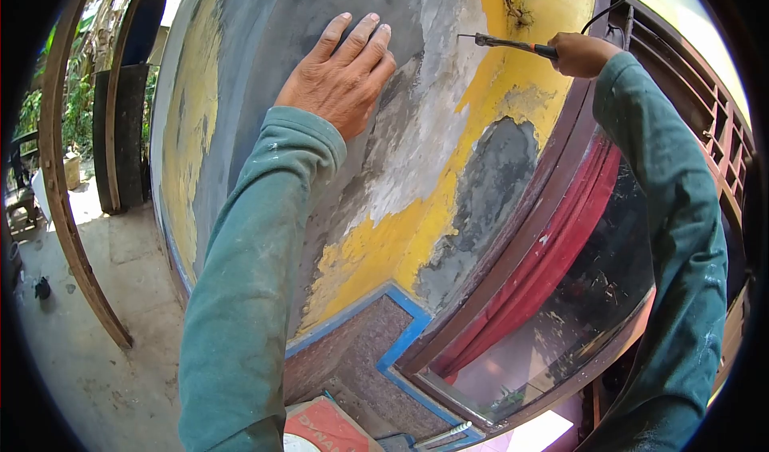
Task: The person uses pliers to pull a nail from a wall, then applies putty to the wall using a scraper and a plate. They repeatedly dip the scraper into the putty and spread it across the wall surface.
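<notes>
Nearest the camera were two green sleeves, the left sleeve [252, 292] reaching up the middle and the right sleeve [669, 228] bending up along the right side. The left hand [340, 75] lay open against the wall [400, 163], its back toward the camera, fingers stretched upward with small gaps between them, and held nothing. The right hand [586, 55] was closed around the handle of a slim tool [517, 45], dark with an orange band, whose thin tip pointed left, over the pale strip of wall near the yellow paint; whether the tip touched the surface could not be told. A black cable [613, 7] curved just above that hand. The wall showed grey, whitish and yellow patches, with a blue border [412, 312] low down. To the right stood a brown window frame [497, 272] with a red curtain [553, 252] behind the glass. At the bottom, near side, sat a red and white box [328, 424]. Farther left, a wooden post [60, 163] rose from the concrete floor [120, 292].
</notes>
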{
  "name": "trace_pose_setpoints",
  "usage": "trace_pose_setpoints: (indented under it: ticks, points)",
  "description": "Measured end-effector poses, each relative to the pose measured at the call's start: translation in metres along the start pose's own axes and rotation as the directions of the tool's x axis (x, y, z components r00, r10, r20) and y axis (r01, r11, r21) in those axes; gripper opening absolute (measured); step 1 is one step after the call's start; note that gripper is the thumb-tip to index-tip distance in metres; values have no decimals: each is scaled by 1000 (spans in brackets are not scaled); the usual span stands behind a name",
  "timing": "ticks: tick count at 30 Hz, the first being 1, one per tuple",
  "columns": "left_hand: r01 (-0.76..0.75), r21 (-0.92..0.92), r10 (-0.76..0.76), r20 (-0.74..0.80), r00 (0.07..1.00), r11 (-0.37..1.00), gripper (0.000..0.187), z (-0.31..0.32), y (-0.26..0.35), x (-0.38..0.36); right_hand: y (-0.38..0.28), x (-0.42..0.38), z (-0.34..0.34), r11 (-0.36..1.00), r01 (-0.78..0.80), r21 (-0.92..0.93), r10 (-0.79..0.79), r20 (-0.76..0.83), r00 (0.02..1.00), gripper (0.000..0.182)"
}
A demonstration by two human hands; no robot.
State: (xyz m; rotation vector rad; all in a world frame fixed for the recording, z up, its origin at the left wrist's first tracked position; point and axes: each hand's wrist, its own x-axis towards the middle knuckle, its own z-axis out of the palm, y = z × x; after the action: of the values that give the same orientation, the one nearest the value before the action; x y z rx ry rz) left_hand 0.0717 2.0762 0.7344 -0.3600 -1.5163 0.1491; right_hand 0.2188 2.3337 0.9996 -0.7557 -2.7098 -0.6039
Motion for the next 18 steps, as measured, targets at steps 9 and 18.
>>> trace_pose_setpoints:
  ticks: [9,18]
  points:
    - [-2,3,2,14,1000,1000,44,-1,3,1,11,-7,13,944,131,-304,-257,-422,870,24]
    - [-2,23,2,15,1000,1000,44,-2,5,3,26,-1,42,842,69,-536,-403,-536,742,25]
